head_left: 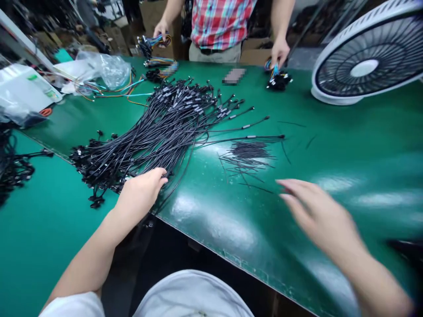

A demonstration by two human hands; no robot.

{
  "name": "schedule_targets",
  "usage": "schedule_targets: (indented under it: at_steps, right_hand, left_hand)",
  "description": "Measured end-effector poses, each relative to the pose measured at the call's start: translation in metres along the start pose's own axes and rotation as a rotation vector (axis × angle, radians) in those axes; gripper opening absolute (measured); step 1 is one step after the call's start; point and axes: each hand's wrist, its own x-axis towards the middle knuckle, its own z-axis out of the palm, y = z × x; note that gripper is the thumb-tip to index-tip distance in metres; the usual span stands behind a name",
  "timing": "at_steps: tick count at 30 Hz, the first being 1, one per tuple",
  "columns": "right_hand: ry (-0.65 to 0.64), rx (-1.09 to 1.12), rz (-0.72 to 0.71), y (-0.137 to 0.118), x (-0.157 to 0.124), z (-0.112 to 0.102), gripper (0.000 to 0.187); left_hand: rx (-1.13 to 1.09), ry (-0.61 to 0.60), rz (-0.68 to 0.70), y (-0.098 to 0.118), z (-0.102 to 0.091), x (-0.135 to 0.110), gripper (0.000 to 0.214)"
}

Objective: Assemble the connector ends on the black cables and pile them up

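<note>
My left hand (141,190) is at the near edge of the cable pile, its thumb and fingers closed on a black cable (180,178) that curves over the table edge. The part inside the grip is hidden. A large bundle of black cables (158,127) with small connectors and pale labels spreads behind it. My right hand (320,213) hovers over the table to the right, slightly blurred, thumb and fingertips apart, and I see nothing between them. Nearest to it are loose thin black strands (256,188), beside a heap of short thin black strands (251,149).
Across the green table (211,220), a person in a checked shirt (220,24) holds coloured wire bundles in both hands. A white fan (363,68) stands at the right. Clear plastic bags (112,70) and a white box (28,88) lie left. More black cables (13,167) lie far left.
</note>
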Motion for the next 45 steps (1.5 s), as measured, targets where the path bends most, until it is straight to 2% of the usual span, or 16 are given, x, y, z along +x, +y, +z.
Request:
schedule_targets:
  at_steps: [2,4,6,8,11,16,19,24,28,31,33,36,38,40,43,45]
  right_hand:
    - [-0.140,0.040,-0.275,-0.046,0.044,0.041,0.036]
    - [-0.220,0.020,-0.397,-0.082,0.092,0.082,0.040]
    - [-0.230,-0.109,-0.373,-0.102,0.138,0.118,0.040]
    - [-0.245,-0.256,-0.328,-0.109,0.176,0.143,0.035]
    - [-0.270,-0.334,-0.348,-0.105,0.212,0.160,0.031]
    - [-0.280,-0.317,-0.464,-0.089,0.227,0.154,0.030]
    - [-0.275,-0.265,-0.471,-0.079,0.224,0.151,0.035]
    - [-0.181,-0.152,-0.465,-0.069,0.217,0.156,0.037]
    - [-0.188,-0.120,-0.507,-0.075,0.223,0.157,0.040]
    - [-0.222,-0.125,-0.541,-0.091,0.223,0.155,0.042]
    - [-0.218,-0.150,-0.558,-0.105,0.217,0.155,0.037]
    - [-0.205,-0.193,-0.614,-0.124,0.207,0.155,0.027]
    - [-0.197,-0.220,-0.583,-0.132,0.207,0.150,0.026]
    - [-0.143,-0.194,-0.450,-0.135,0.216,0.137,0.026]
    - [0.010,0.081,-0.299,-0.142,0.236,0.107,0.024]
    - [0.088,0.371,-0.338,-0.152,0.245,0.086,0.026]
  left_hand:
    - [0.046,-0.061,0.051,-0.004,-0.002,-0.018,0.029]
    - [0.025,-0.114,0.083,-0.013,0.003,-0.034,0.032]
    - [-0.032,-0.140,0.101,-0.023,0.013,-0.046,0.034]
    - [-0.073,-0.147,0.109,-0.031,0.023,-0.053,0.035]
    - [-0.109,-0.137,0.117,-0.041,0.027,-0.055,0.035]
    - [-0.254,-0.071,0.111,-0.063,0.017,-0.030,0.029]
    - [-0.229,0.013,0.020,-0.083,0.027,0.002,0.032]
    - [-0.047,-0.189,0.054,-0.106,0.061,0.043,0.024]
    - [-0.079,-0.181,0.083,-0.111,0.071,0.050,0.017]
    - [-0.166,-0.162,0.041,-0.110,0.068,0.050,0.014]
    - [-0.248,-0.067,-0.045,-0.105,0.057,0.047,0.017]
    - [-0.317,0.144,-0.163,-0.092,0.022,0.030,0.026]
    - [-0.255,0.221,-0.135,-0.087,-0.009,0.009,0.029]
    - [-0.074,0.248,-0.094,-0.088,-0.039,-0.017,0.029]
    - [0.137,0.241,-0.112,-0.103,-0.069,-0.056,0.033]
    - [0.112,0.258,-0.174,-0.112,-0.079,-0.077,0.032]
